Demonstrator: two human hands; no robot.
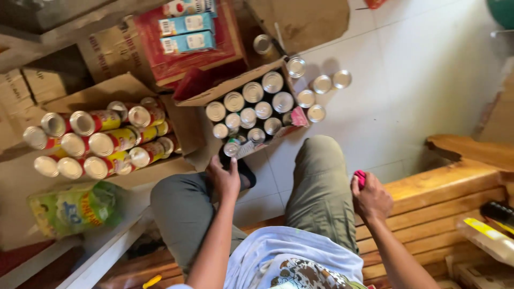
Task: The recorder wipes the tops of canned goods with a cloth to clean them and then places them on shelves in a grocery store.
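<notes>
- The left hand (224, 179) hangs between the knees, fingers loosely curled and holding nothing; its fingertips (234, 163) are just below a small can (232, 147) at the near corner of the open box (251, 80).
- That can stands upright at the front edge of the box, close to the fingertips; whether they touch it cannot be told.
- The right hand (370, 197) rests beside the right knee on the wooden bench (444, 198), fingers closed around a small pink thing (360, 177) that pokes out at the top.
- The box holds rows of upright silver-topped cans (257, 104); a few more cans (324, 84) stand loose on the white tile floor (417, 91) to its right.
- Left of it, a cardboard tray (107, 91) carries cans with red and yellow labels (101, 142) lying on their sides.
- Below the tray lies a green and yellow bag (75, 207).
- Behind, blue cartons (187, 33) sit in a red box (225, 37).
</notes>
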